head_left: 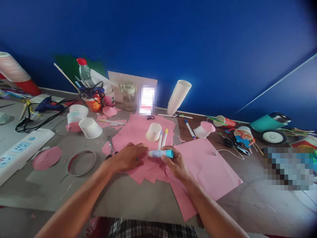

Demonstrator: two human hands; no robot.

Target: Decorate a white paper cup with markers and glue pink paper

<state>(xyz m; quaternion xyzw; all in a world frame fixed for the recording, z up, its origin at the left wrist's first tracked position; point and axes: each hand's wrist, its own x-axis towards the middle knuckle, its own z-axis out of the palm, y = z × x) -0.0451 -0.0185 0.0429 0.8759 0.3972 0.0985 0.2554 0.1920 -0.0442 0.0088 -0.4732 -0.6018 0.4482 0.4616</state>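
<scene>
A deep blue wall [158, 39] rises behind a grey-brown table [128, 201].

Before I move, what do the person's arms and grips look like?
The left forearm and right forearm are bare, tapering to the wrists, without sleeves or wristbands visible. The left grip and right grip are ungloved; a mark on a left finger might be a ring, but too small to tell.

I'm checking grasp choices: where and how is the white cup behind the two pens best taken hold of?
The white cup is likely best gripped around its side wall, coming from the left with the left hand: that curved side is exposed, while the pens lie close at its near right and the right hand holds a glue stick.
</scene>
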